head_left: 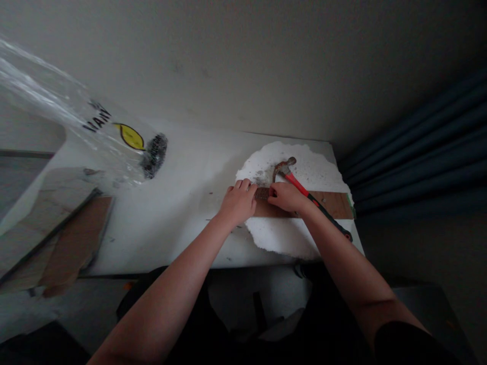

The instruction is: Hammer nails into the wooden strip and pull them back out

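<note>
A narrow brown board (327,202) lies across a ragged-edged white sheet (289,237) on the table. Between my hands, a small dark, rough-textured piece (262,193) rests on the board. My left hand (239,201) lies over the board's left part, its fingers stretched out beside the dark piece. At the other end of that piece, my right hand (285,196) is closed in a pinch; what its fingertips grip is hidden. A claw hammer (297,184) with a red and black handle lies just beyond my right hand, passing behind the right wrist.
On the left, clear printed plastic wrap (131,137) hangs over the white tabletop (178,187). Brown board pieces (78,241) lie by the left edge. Dark curtains (414,162) hang at right, and a wall (243,66) stands behind the table. Small dark bits lie scattered near the sheet.
</note>
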`<move>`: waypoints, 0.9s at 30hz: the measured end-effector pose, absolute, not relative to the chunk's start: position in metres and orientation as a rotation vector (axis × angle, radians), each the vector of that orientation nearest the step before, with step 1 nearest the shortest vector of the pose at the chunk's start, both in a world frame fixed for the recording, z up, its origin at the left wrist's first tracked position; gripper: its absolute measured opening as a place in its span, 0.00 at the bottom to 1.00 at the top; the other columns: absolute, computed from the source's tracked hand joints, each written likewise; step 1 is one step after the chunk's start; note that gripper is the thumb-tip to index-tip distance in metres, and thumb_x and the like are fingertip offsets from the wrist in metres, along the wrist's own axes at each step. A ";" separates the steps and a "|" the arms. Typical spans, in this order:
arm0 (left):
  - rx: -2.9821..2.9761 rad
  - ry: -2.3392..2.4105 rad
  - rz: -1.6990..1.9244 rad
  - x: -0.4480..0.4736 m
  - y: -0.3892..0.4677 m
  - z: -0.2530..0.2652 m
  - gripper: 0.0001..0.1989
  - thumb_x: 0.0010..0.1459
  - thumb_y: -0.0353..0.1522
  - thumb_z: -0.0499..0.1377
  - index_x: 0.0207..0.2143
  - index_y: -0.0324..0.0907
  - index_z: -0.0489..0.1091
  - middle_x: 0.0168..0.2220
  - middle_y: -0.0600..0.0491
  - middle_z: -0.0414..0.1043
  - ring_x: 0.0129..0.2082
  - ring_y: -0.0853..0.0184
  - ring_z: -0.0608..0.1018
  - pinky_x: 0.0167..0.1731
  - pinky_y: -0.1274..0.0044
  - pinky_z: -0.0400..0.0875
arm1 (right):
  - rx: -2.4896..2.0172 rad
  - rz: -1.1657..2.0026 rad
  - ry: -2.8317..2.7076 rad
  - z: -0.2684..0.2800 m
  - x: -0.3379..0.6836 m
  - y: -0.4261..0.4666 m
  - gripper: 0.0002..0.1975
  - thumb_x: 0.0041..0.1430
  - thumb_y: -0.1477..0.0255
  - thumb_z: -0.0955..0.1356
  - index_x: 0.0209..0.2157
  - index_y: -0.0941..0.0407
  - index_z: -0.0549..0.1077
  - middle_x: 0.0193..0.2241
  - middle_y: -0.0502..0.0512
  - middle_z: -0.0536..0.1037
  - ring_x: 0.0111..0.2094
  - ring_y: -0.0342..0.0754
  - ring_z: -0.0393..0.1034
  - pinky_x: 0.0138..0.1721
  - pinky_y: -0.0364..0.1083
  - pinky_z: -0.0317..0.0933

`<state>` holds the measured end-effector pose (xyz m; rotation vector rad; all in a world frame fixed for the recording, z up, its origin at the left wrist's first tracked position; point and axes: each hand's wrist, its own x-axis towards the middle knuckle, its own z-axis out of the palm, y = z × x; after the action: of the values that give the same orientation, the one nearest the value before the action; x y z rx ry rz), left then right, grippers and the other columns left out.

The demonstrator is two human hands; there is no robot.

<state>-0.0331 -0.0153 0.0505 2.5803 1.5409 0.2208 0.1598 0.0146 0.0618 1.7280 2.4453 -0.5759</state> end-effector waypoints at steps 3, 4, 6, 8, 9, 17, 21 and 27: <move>2.570 1.538 0.214 -0.033 -0.015 0.051 0.17 0.65 0.30 0.50 0.54 0.39 0.67 0.53 0.41 0.67 0.55 0.53 0.67 0.48 0.63 0.69 | 1.732 -0.578 2.456 0.062 0.160 0.014 0.05 0.60 0.69 0.68 0.35 0.55 0.74 0.35 0.56 0.80 0.36 0.50 0.71 0.32 0.47 0.54; 2.567 1.536 0.214 -0.033 -0.015 0.051 0.17 0.65 0.30 0.50 0.54 0.39 0.67 0.53 0.41 0.66 0.55 0.53 0.67 0.48 0.63 0.69 | 1.739 -0.586 2.462 0.062 0.161 0.014 0.05 0.60 0.69 0.68 0.35 0.55 0.74 0.35 0.56 0.80 0.36 0.50 0.71 0.32 0.47 0.53; 2.564 1.535 0.219 -0.033 -0.015 0.051 0.16 0.65 0.30 0.50 0.53 0.39 0.67 0.53 0.41 0.66 0.55 0.53 0.67 0.48 0.63 0.69 | 1.748 -0.624 2.472 0.062 0.162 0.014 0.04 0.60 0.69 0.68 0.35 0.55 0.74 0.35 0.56 0.80 0.35 0.49 0.70 0.32 0.46 0.53; 2.563 1.535 0.220 -0.033 -0.015 0.050 0.16 0.65 0.30 0.50 0.53 0.40 0.68 0.54 0.42 0.66 0.55 0.53 0.67 0.47 0.64 0.69 | 1.738 -0.667 2.481 0.062 0.164 0.014 0.04 0.60 0.70 0.69 0.35 0.55 0.74 0.35 0.55 0.80 0.34 0.48 0.70 0.32 0.46 0.54; 2.563 1.537 0.219 -0.033 -0.015 0.050 0.16 0.65 0.30 0.50 0.53 0.40 0.67 0.54 0.42 0.66 0.55 0.53 0.67 0.47 0.64 0.69 | 1.722 -0.685 2.488 0.062 0.165 0.014 0.04 0.60 0.70 0.69 0.35 0.56 0.75 0.35 0.55 0.80 0.34 0.48 0.70 0.32 0.45 0.54; 2.574 1.546 0.225 -0.033 -0.016 0.050 0.16 0.65 0.31 0.50 0.54 0.40 0.68 0.53 0.42 0.67 0.55 0.54 0.67 0.47 0.64 0.69 | 1.739 -0.734 2.463 0.067 0.165 0.015 0.04 0.62 0.71 0.68 0.35 0.56 0.75 0.36 0.55 0.80 0.35 0.47 0.71 0.33 0.44 0.56; 2.571 1.537 0.234 -0.033 -0.016 0.050 0.16 0.66 0.30 0.49 0.54 0.40 0.68 0.53 0.42 0.67 0.55 0.54 0.67 0.47 0.64 0.69 | 1.768 -0.693 2.451 0.070 0.163 0.013 0.04 0.59 0.71 0.69 0.35 0.56 0.75 0.35 0.55 0.80 0.34 0.47 0.70 0.31 0.44 0.55; 2.557 1.541 0.218 -0.033 -0.015 0.050 0.17 0.65 0.31 0.50 0.54 0.40 0.68 0.54 0.41 0.67 0.55 0.53 0.67 0.48 0.63 0.69 | 1.756 -0.654 2.453 0.068 0.162 0.013 0.05 0.60 0.71 0.68 0.35 0.56 0.76 0.36 0.56 0.80 0.35 0.47 0.71 0.33 0.45 0.56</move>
<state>-0.0330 -0.0154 0.0497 2.5574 1.5414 0.2182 0.1620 0.0130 0.0678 1.7562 2.4535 -0.6543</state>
